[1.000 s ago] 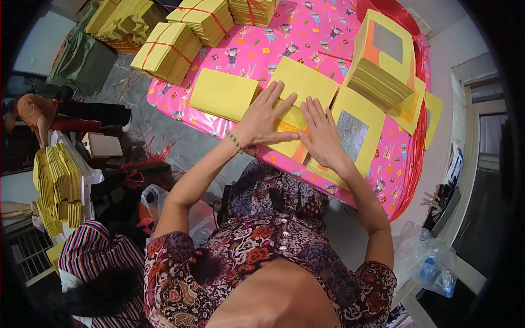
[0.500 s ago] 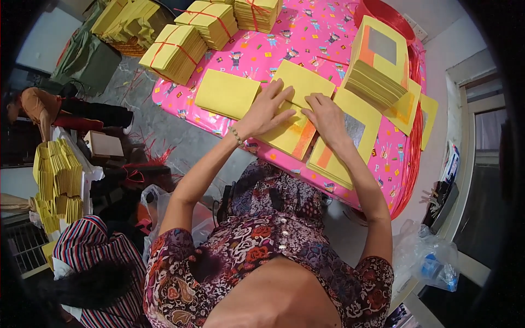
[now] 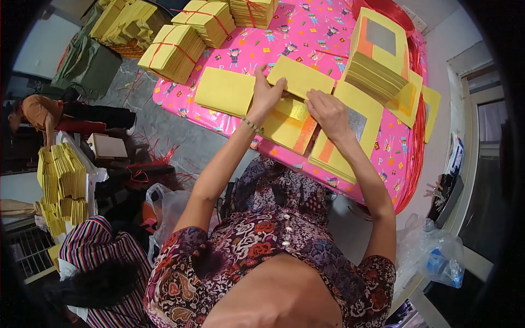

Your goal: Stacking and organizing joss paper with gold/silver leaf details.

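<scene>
My left hand [image 3: 266, 98] grips the near edge of a plain yellow paper sheet [image 3: 300, 77] and holds it lifted over the pink patterned table [image 3: 328, 33]. Under it lies a yellow sheet with a gold foil square and an orange stripe [image 3: 290, 127]. My right hand [image 3: 327, 112] presses flat on a thin stack of yellow sheets with silver foil [image 3: 350, 136]. A tall stack of the same foil paper [image 3: 379, 54] stands just beyond my right hand. Another plain yellow sheet pile [image 3: 225, 91] lies left of my left hand.
Tied bundles of yellow paper [image 3: 175, 52] sit at the table's far left edge and in a basket [image 3: 124, 27] beyond. More yellow stacks [image 3: 61, 183] stand on the floor at left. A person in a striped top [image 3: 95, 262] sits at lower left; another person [image 3: 38, 112] crouches farther off.
My left hand has picked up the plain yellow sheet and moved it away from me, uncovering the gold-foil sheet. My right hand stays on the silver-foil stack.
</scene>
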The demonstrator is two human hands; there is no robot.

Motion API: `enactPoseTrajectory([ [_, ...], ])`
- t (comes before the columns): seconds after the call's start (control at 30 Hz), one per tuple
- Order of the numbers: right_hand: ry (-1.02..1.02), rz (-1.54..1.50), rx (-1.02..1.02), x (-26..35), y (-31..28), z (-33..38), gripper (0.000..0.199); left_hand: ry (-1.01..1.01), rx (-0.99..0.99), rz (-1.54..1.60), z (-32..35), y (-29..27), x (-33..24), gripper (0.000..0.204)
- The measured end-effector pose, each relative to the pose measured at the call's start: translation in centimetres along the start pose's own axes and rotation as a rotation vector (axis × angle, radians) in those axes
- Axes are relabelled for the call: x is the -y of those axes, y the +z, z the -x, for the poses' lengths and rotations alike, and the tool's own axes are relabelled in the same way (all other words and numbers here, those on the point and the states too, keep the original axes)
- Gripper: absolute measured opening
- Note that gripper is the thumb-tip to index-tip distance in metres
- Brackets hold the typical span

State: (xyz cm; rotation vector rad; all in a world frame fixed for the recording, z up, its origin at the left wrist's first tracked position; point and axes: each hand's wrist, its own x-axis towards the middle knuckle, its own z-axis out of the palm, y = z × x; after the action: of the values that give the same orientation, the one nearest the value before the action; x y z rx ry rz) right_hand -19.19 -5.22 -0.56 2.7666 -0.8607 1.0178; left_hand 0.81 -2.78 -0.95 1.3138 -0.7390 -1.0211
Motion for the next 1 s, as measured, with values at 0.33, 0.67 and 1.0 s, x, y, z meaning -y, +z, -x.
enactPoseTrajectory([
  [0.33,0.496,-0.384,0.069,-1.3,0.2,-6.1,0.057,0.130,0.066,0.011,1.0,-6.6,-4.9,0.052],
  [0.67,0.574,-0.794,0.440,5.4,7.2,-11.4,0.050,0.272,-0.174,-0.428,0.9,-18.2,-2.4,0.056],
  [1.0,0.365,-0.462,0.433,6.1,11.3,-10.9,0.049,0.179,-0.195,-0.649,-1.5,-20.7,2.2,0.066],
])
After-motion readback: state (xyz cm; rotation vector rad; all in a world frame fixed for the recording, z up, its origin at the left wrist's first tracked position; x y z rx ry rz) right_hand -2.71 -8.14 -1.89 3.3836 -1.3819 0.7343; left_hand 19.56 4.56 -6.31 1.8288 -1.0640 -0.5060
